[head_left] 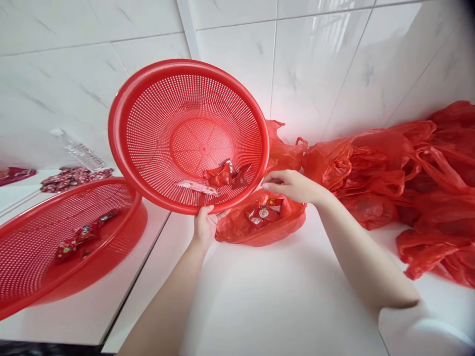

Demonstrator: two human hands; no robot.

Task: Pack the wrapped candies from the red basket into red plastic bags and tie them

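My left hand (205, 227) grips the lower rim of a red perforated plastic basket (156, 143), thumb on the rim and fingers behind it. The basket is tilted so its inside faces me. Several red-wrapped snack packets (219, 175) and a pink-and-white packet (198, 188) lie low in it. Just right of the rim is my right hand (287, 184), its fingers stretched loosely leftward with nothing visible in them. Beneath it sits an open red plastic bag (260, 236) holding several red snack packets (264, 212).
At left stands a second red basket (115, 247) with a few packets (87, 233) inside. Behind it lie a pile of small red-and-white packets (72, 179) and a clear plastic tray (87, 157). Many filled red bags (374, 168) line the tiled wall (315, 64) at right.
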